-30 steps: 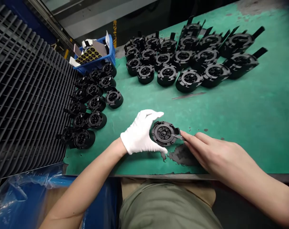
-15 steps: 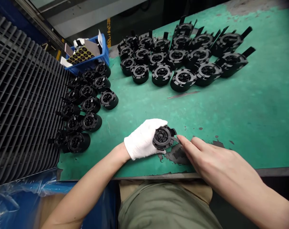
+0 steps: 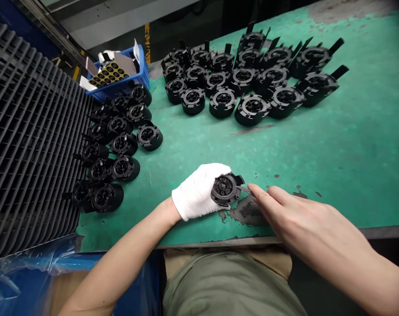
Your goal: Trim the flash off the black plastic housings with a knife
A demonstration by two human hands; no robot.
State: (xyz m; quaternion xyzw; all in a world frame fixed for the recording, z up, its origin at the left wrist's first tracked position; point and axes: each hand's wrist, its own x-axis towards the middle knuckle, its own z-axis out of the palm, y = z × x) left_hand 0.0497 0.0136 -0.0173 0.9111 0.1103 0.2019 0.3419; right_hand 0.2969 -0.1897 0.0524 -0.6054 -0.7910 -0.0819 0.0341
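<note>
My left hand (image 3: 197, 193), in a white glove, grips a round black plastic part (image 3: 223, 187) by its left side above the bench's near edge. The part's ribbed, holed face is turned up, and a tab stands out at its upper right. My bare right hand (image 3: 293, 215) is closed on a thin pointed metal blade (image 3: 244, 189), pinched between thumb and fingers. The blade's tip lies over the right rim of the part; whether it touches cannot be made out. Its handle is hidden inside my hand.
Several similar black parts (image 3: 222, 102) stand in rows along the back of the green bench (image 3: 334, 158). More black parts (image 3: 125, 168) stand at the left beside a dark slatted rack (image 3: 31, 131). A blue bin (image 3: 142, 78) holds sheets of round stickers.
My right hand and the blade have shifted slightly right, so the tip sits nearer the part's rim. My left hand keeps its grip on the part. The view has moved slightly.
</note>
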